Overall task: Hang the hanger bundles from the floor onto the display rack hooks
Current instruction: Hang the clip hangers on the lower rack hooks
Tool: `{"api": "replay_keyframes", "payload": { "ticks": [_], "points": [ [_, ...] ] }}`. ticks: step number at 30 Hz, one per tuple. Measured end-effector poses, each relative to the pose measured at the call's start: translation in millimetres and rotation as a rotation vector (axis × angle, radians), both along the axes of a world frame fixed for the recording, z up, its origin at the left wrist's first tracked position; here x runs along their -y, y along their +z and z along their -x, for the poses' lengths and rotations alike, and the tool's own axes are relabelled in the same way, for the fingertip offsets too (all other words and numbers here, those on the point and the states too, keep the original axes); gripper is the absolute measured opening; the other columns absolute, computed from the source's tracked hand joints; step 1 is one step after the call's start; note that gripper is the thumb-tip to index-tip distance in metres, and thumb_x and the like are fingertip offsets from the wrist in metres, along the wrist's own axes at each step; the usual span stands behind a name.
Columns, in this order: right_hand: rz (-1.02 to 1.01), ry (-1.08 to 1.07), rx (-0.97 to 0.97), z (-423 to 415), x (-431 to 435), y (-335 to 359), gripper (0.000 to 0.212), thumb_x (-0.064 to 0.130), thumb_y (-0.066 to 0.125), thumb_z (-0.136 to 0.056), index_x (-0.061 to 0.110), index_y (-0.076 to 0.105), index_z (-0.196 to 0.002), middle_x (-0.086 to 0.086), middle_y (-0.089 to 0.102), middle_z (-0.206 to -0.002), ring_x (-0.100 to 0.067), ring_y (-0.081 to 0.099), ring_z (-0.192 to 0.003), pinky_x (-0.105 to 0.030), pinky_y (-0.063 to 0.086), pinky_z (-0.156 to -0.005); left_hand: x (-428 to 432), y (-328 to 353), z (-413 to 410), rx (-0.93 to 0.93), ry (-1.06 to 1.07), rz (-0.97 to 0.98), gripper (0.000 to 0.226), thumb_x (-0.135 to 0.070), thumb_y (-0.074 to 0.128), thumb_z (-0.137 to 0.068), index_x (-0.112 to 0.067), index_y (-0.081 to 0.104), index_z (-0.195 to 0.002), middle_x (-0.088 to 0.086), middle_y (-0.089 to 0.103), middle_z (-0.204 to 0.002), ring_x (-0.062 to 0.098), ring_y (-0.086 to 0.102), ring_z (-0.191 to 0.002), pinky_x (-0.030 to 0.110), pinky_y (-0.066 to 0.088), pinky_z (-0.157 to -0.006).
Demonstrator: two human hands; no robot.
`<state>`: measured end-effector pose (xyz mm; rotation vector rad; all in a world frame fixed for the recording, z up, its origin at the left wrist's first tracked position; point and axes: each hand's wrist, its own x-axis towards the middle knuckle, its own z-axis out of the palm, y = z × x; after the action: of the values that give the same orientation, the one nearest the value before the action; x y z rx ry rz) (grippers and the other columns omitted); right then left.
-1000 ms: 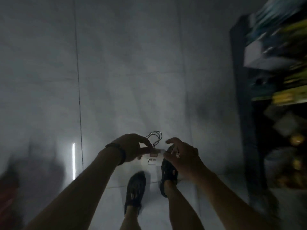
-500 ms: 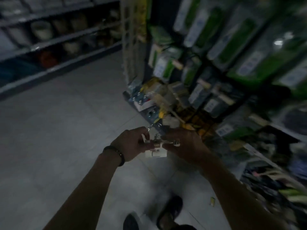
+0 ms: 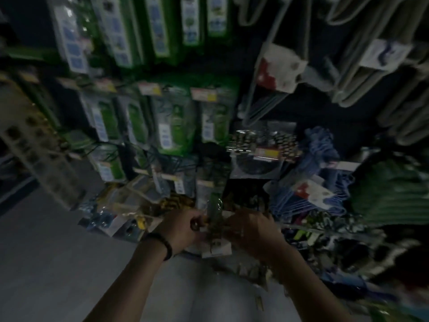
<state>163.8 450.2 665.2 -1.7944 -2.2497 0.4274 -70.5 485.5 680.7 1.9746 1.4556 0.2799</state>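
Both my hands hold one small hanger bundle (image 3: 214, 238) in front of the display rack (image 3: 267, 156). The bundle has thin wire hooks at the top and a white label card hanging below. My left hand (image 3: 183, 228), with a dark wristband, pinches its left side. On the bundle's right side my right hand (image 3: 251, 231) is closed. Blue hanger bundles (image 3: 308, 194) with white-and-red labels hang on the rack just right of my hands, and pale grey hangers (image 3: 376, 73) hang higher up. The picture is dark and blurred.
Green packaged goods (image 3: 167, 126) fill the rack's left and upper part. Green items (image 3: 390, 194) hang at the right. Packets (image 3: 130, 210) crowd the rack's bottom near the grey tiled floor (image 3: 58, 263), which spreads out to the left and below.
The view has swung up from the floor and my feet to the rack. Both hands kept their hold on the bundle and carried it up close to the rack.
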Motion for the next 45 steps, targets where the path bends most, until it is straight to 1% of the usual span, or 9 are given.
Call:
{"api": "replay_keyframes", "payload": {
  "ticks": [3, 8, 13, 17, 21, 26, 31, 34, 45],
  "points": [
    [-0.037, 0.019, -0.092, -65, -3, 2, 0.040, 0.064, 0.057, -0.090, 0.036, 0.070, -0.116, 0.008, 0.067, -0.118, -0.020, 0.068, -0.105, -0.041, 0.058, -0.080, -20, 8, -69, -0.078, -0.121, -0.079, 0.021, -0.035, 0.080, -0.090, -0.032, 0.061, -0.080, -0.011, 0.061, -0.082, -0.002, 0.054, -0.074, 0.025, 0.048, -0.069],
    [-0.089, -0.014, -0.134, -133, -23, 13, 0.032, 0.059, 0.063, -0.097, 0.044, 0.071, -0.124, 0.019, 0.077, -0.112, -0.008, 0.074, -0.096, -0.034, 0.062, -0.073, -51, 17, -142, -0.001, -0.178, -0.118, 0.027, -0.041, 0.084, -0.085, -0.041, 0.060, -0.074, -0.014, 0.063, -0.075, -0.005, 0.061, -0.072, 0.025, 0.051, -0.066],
    [-0.168, -0.090, -0.099, -167, -46, 15, 0.020, 0.043, 0.069, -0.098, 0.038, 0.078, -0.116, 0.014, 0.079, -0.105, -0.007, 0.072, -0.085, -0.011, 0.042, -0.060, -87, 27, -161, 0.075, -0.167, -0.125, 0.017, -0.052, 0.066, -0.096, -0.038, 0.068, -0.104, -0.017, 0.070, -0.092, 0.000, 0.067, -0.084, 0.031, 0.059, -0.077],
    [-0.205, -0.181, -0.095, -174, -58, 5, 0.021, 0.040, 0.073, -0.095, 0.039, 0.079, -0.115, 0.014, 0.080, -0.105, -0.011, 0.075, -0.088, -0.027, 0.058, -0.068, -135, 30, -164, 0.243, 0.097, -0.221, 0.013, -0.037, 0.057, -0.105, -0.035, 0.058, -0.118, -0.014, 0.064, -0.102, 0.016, 0.065, -0.103, 0.031, 0.050, -0.081],
    [-0.238, -0.248, -0.072, -168, -69, -4, 0.022, 0.038, 0.074, -0.095, 0.040, 0.079, -0.116, 0.015, 0.080, -0.104, -0.011, 0.075, -0.086, -0.025, 0.056, -0.068, -184, 14, -176, 0.343, 0.071, -0.117, 0.055, -0.036, 0.079, -0.089, -0.032, 0.051, -0.136, -0.006, 0.069, -0.121, 0.019, 0.067, -0.112, 0.046, 0.056, -0.100],
    [-0.339, -0.326, -0.080, -158, -86, -16, 0.016, 0.031, 0.081, -0.090, 0.035, 0.083, -0.106, 0.012, 0.081, -0.098, -0.016, 0.074, -0.080, -0.025, 0.052, -0.068, -204, 12, -185, 0.277, -0.151, -0.184, 0.080, -0.022, 0.090, -0.080, -0.036, 0.042, -0.143, -0.009, 0.066, -0.127, 0.012, 0.065, -0.114, 0.036, 0.057, -0.095],
    [-0.440, -0.360, -0.023, -154, -99, -36, 0.019, 0.034, 0.079, -0.093, 0.034, 0.081, -0.111, 0.010, 0.080, -0.101, -0.018, 0.072, -0.084, -0.030, 0.049, -0.071, -224, 18, -177, 0.242, -0.300, -0.446, 0.025, -0.039, 0.074, -0.094, -0.034, 0.065, -0.117, -0.010, 0.072, -0.109, 0.016, 0.069, -0.100, 0.038, 0.060, -0.083],
    [-0.490, -0.333, -0.026, -151, -110, -41, 0.021, 0.033, 0.080, -0.092, 0.034, 0.081, -0.113, 0.010, 0.080, -0.099, -0.016, 0.069, -0.084, -0.026, 0.042, -0.072, -239, 30, -175, 0.212, -0.314, -0.563, 0.031, -0.054, 0.059, -0.099, -0.030, 0.075, -0.109, -0.006, 0.071, -0.103, 0.016, 0.067, -0.095, 0.039, 0.059, -0.080],
    [-0.733, -0.141, 0.080, -172, -175, -57, 0.021, 0.024, 0.071, -0.095, 0.030, 0.079, -0.113, 0.003, 0.076, -0.111, -0.028, 0.064, -0.100, -0.041, 0.050, -0.084, -252, 48, -184, 0.140, -0.328, -0.442, 0.020, -0.041, 0.066, -0.100, -0.027, 0.079, -0.104, -0.010, 0.069, -0.085, 0.013, 0.065, -0.083, 0.033, 0.053, -0.075]
  ]
}}
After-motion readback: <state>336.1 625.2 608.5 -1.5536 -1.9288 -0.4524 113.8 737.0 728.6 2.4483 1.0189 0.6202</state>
